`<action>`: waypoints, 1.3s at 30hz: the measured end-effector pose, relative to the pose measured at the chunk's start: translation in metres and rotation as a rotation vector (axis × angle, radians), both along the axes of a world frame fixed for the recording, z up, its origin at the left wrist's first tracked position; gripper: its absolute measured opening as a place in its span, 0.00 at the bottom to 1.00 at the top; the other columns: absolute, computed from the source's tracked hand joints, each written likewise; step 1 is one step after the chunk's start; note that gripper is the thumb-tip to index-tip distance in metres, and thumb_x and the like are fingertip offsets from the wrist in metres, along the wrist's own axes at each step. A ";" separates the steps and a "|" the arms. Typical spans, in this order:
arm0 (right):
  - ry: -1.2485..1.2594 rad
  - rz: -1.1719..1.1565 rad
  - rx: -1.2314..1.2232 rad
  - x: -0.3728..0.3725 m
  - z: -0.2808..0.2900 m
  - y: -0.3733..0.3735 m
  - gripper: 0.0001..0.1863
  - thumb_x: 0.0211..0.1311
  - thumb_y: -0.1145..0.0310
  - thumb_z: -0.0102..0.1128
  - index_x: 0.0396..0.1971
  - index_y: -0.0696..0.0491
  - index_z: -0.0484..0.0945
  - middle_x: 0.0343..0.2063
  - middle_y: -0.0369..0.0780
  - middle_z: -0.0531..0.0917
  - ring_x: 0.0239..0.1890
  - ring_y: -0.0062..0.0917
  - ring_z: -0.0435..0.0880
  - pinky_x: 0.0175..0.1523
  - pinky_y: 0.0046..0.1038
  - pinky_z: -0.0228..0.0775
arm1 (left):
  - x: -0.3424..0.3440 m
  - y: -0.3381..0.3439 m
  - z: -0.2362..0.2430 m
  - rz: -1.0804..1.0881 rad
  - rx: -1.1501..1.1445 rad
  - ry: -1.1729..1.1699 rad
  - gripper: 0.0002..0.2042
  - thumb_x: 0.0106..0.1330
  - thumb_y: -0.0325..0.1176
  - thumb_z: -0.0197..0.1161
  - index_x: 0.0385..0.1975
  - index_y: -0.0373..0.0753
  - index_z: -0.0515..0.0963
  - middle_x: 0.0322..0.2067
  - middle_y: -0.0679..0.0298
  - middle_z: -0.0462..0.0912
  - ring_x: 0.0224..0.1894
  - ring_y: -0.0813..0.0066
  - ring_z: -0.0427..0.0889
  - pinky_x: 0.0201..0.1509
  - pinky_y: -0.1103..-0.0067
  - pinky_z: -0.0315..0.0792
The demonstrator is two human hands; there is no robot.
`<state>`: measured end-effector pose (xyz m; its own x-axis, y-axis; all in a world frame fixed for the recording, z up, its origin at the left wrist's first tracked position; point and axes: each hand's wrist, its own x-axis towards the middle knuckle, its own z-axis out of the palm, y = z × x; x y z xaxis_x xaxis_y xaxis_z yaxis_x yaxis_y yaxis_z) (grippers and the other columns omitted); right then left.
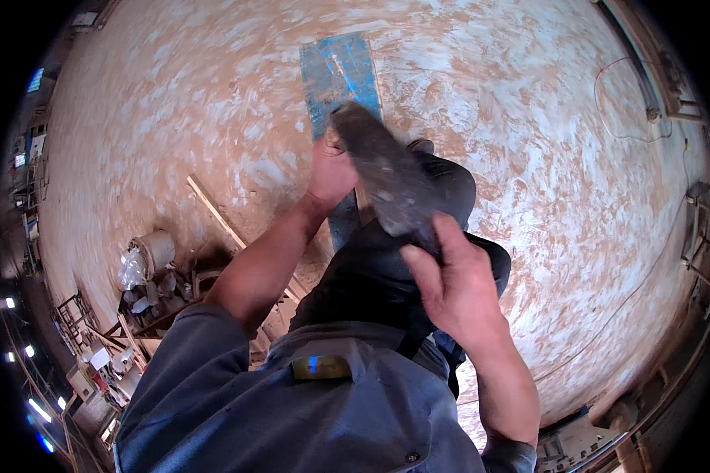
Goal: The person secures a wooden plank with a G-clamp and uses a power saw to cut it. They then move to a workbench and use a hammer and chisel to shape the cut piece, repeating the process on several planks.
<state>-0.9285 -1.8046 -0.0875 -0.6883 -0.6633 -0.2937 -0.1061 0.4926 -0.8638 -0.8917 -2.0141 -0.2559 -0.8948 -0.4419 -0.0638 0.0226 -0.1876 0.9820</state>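
Observation:
My left hand (333,169) is closed on the upper part of a long, dark, worn flat piece (379,165), which looks like a slab or strip with grimy marks. My right hand (454,280) is closed at its lower end, thumb and fingers around it. The piece is held tilted diagonally above my dark-trousered legs. Behind it lies a long, scuffed blue board (339,63) on the pale, streaked ground, its lower part partly hidden by the piece, my left hand and my legs.
A thin wooden batten (213,209) lies left of my left arm. A pale roll (154,252), clear plastic and jumbled scrap sit at the left. Timber frames (698,236) stand along the right edge, with a thin cable (599,98) running across the ground.

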 end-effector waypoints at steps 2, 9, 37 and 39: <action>-0.047 0.037 0.120 0.000 0.004 -0.002 0.20 0.62 0.63 0.65 0.49 0.56 0.72 0.31 0.52 0.82 0.33 0.50 0.83 0.35 0.42 0.77 | 0.002 0.002 -0.003 0.029 0.080 -0.086 0.10 0.67 0.26 0.63 0.47 0.36 0.78 0.34 0.70 0.81 0.36 0.81 0.78 0.43 0.82 0.73; 0.097 0.097 0.013 0.008 0.003 0.000 0.21 0.62 0.56 0.65 0.45 0.56 0.72 0.27 0.50 0.82 0.30 0.48 0.84 0.31 0.42 0.77 | 0.005 0.017 -0.014 0.138 -0.117 -0.232 0.06 0.68 0.22 0.59 0.42 0.35 0.79 0.32 0.68 0.79 0.31 0.84 0.76 0.38 0.83 0.72; -0.562 -0.542 0.268 0.058 -0.052 0.126 0.18 0.73 0.54 0.53 0.36 0.55 0.71 0.18 0.32 0.72 0.18 0.14 0.70 0.22 0.18 0.62 | -0.039 -0.045 0.000 0.259 0.386 -0.058 0.14 0.63 0.20 0.55 0.48 0.36 0.71 0.19 0.67 0.68 0.18 0.77 0.64 0.23 0.75 0.64; -0.554 -0.535 0.249 0.057 -0.053 0.125 0.18 0.73 0.53 0.53 0.35 0.54 0.71 0.17 0.32 0.72 0.18 0.14 0.70 0.22 0.18 0.62 | -0.044 -0.046 0.001 0.281 0.313 -0.082 0.15 0.64 0.21 0.53 0.50 0.39 0.69 0.19 0.68 0.64 0.19 0.76 0.62 0.24 0.74 0.62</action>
